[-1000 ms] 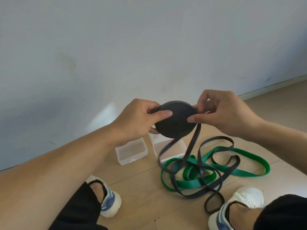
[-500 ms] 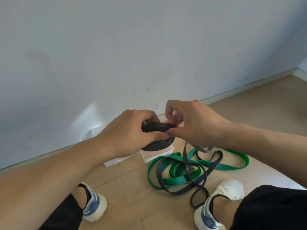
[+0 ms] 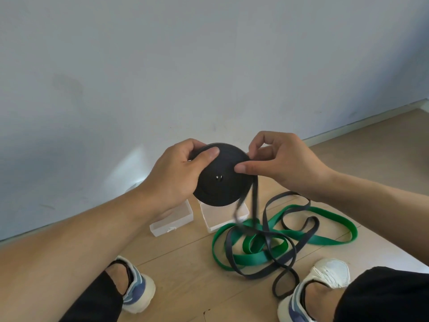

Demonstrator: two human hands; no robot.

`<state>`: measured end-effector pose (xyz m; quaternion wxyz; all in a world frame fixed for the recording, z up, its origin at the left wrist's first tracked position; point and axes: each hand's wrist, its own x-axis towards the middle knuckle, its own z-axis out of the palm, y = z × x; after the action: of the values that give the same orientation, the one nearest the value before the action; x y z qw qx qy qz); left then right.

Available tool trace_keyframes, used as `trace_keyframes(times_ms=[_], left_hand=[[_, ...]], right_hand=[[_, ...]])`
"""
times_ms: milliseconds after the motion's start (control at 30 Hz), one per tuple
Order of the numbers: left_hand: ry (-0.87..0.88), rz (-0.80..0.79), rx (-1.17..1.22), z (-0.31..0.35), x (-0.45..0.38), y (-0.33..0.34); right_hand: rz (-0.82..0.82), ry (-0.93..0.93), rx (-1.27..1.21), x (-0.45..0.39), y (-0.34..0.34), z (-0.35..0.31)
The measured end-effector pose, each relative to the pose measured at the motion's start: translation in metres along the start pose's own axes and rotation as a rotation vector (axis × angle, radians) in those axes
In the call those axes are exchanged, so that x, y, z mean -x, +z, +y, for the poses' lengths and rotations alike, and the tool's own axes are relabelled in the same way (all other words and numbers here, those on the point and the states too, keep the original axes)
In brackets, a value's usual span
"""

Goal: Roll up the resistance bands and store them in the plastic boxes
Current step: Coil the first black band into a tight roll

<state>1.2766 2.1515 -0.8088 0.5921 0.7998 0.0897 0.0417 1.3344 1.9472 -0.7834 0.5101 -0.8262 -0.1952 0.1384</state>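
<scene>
Winding on: the black roll (image 3: pixel 221 176) is face-on to the camera again, where half a second ago it was tipped edge-on between the hands, so another turn has gone round and the coil is back at the orientation it had a second ago. Left hand (image 3: pixel 178 173) grips the roll, thumb flat across its face and fingers curled behind the rim. Right hand (image 3: pixel 278 159) pinches the loose black band at the roll's right edge, thumb on the face, feeding it on. Roll is held in the air above the two clear plastic boxes (image 3: pixel 173 220) on the floor, touching neither. Loose black tail (image 3: pixel 299 242) hangs from the right edge down to the floor, tangled over the green band (image 3: pixel 325 238), which lies unrolled. Judgement: black band well along, several more turns left; green not started; both boxes look empty
</scene>
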Motion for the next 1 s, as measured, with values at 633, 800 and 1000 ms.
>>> trace_keyframes(times_ms=[633, 800, 1000], left_hand=[[0.104, -0.204, -0.255, 0.005, 0.010, 0.012], [0.099, -0.164, -0.204, 0.004, 0.007, 0.011], [0.153, -0.168, -0.297, 0.005, 0.005, 0.006]], right_hand=[[-0.178, -0.035, 0.189, 0.009, 0.003, -0.001], [-0.219, -0.004, 0.135, 0.005, -0.007, -0.007], [-0.206, 0.044, 0.152, 0.005, -0.009, -0.006]])
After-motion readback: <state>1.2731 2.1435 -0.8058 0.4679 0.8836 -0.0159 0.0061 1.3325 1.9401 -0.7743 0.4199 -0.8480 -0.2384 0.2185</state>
